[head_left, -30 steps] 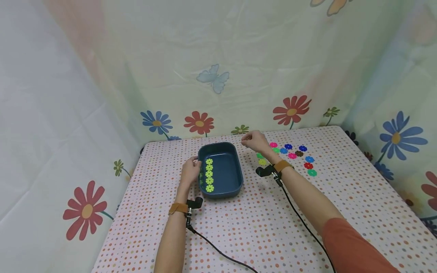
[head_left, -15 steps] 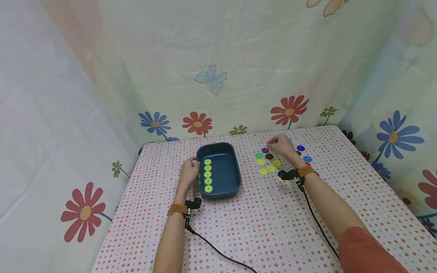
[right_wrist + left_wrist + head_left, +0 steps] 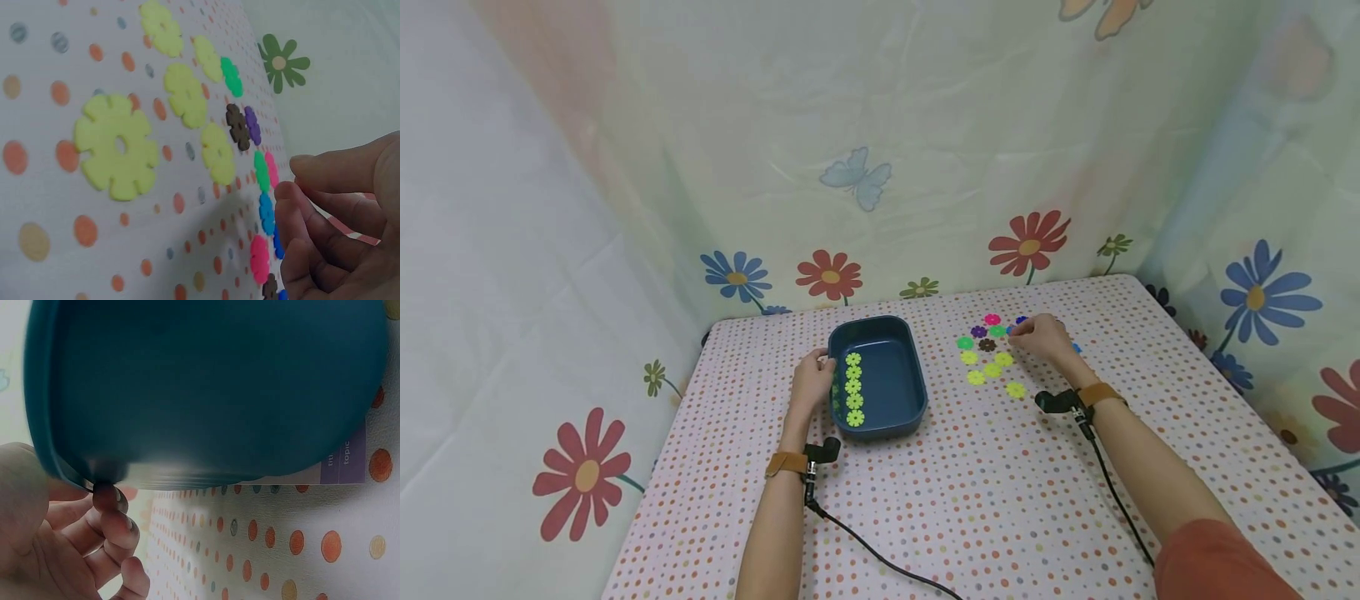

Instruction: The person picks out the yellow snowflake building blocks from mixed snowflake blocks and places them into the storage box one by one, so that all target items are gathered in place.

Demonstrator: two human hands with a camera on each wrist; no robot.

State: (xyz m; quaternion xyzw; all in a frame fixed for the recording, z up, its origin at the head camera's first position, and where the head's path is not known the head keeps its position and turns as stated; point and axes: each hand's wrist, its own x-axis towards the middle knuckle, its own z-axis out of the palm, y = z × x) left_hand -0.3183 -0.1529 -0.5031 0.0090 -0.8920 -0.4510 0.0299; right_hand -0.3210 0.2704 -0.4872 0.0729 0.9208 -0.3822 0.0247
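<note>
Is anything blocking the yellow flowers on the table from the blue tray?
Only dotted tablecloth lies between the yellow flowers and blue tray; nothing visible blocks them. They'd probably just need lifting over its raised rim.

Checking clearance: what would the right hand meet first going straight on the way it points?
Likely the light-blue flower piece, nearest ahead of the right hand in the head view, with a green piece just beyond. Height above the table is unclear, so it may pass over both.
</note>
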